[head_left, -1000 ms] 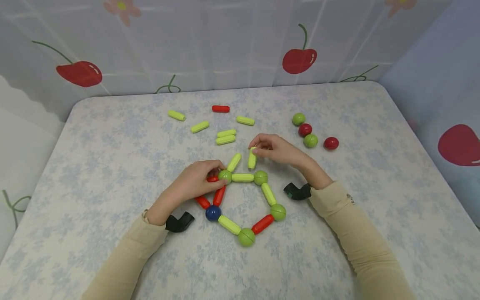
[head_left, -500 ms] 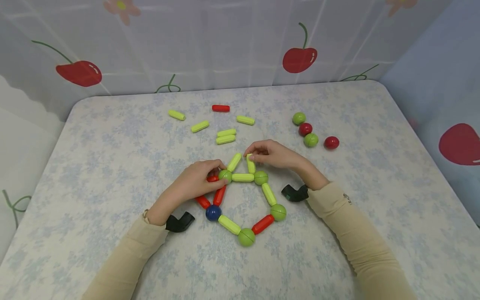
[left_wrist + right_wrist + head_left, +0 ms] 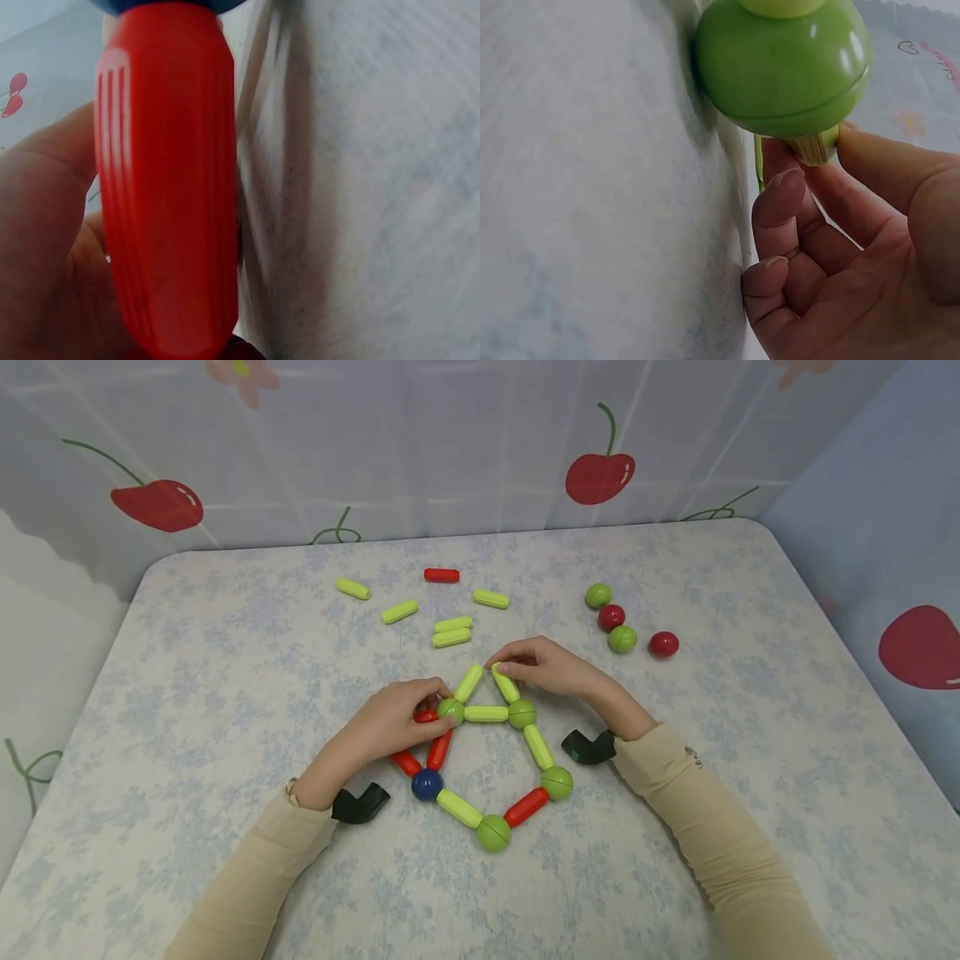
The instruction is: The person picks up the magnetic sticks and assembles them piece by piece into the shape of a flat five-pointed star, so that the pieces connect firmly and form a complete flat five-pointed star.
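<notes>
In the head view a ring of balls and sticks lies on the table. My left hand (image 3: 397, 718) holds the green ball (image 3: 451, 712) at the ring's upper left corner, thumb and fingers around it. Between thumb and fingers my right hand (image 3: 551, 664) pinches a yellow-green stick (image 3: 504, 682), its lower end at the upper right green ball (image 3: 522, 714). Another yellow-green stick (image 3: 468, 683) slants up from the left-held ball, their top ends close but apart. A red stick (image 3: 169, 180) below a blue ball fills the left wrist view. From the right wrist, a green ball (image 3: 780, 71) partly covers the pinched stick.
Behind the hands lie several loose yellow-green sticks (image 3: 452, 637) and a red stick (image 3: 442, 576). Green and red balls (image 3: 622, 639) sit at the back right. Black wrist pieces (image 3: 360, 803) show beside both cuffs. A patterned curtain hangs beyond the table.
My right hand has moved left and down with the yellow-green stick, bringing its lower end to the upper right ball; the stick now leans left. My left hand has stayed put.
</notes>
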Tool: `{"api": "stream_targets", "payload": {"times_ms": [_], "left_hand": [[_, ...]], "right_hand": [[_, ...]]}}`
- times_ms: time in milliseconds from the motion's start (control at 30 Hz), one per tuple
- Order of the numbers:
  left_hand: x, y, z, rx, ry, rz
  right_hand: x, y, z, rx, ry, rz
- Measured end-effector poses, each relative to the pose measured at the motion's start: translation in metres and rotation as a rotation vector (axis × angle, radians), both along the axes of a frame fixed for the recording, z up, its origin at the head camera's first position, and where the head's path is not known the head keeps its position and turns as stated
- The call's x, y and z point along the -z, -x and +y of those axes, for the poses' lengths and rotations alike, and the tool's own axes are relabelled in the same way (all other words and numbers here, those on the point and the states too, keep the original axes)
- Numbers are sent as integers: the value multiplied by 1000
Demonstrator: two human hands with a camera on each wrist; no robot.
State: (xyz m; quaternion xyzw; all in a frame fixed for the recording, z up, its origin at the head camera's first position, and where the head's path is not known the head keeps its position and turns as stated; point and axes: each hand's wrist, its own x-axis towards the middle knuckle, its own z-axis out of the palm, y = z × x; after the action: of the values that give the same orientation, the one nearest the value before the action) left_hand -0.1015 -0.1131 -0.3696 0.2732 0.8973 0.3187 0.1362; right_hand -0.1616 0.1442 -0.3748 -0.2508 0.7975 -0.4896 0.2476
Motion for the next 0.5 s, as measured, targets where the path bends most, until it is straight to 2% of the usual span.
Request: {"api": "stream_targets", "payload": {"times_ms": [233,500], "left_hand": [[0,0,0,1,0,-1],[-4,-3,3,-14,48,13]], "right_hand": [[-4,0,3,3,-51,-86],[-6,-3,0,-21,-78,-74]]}}
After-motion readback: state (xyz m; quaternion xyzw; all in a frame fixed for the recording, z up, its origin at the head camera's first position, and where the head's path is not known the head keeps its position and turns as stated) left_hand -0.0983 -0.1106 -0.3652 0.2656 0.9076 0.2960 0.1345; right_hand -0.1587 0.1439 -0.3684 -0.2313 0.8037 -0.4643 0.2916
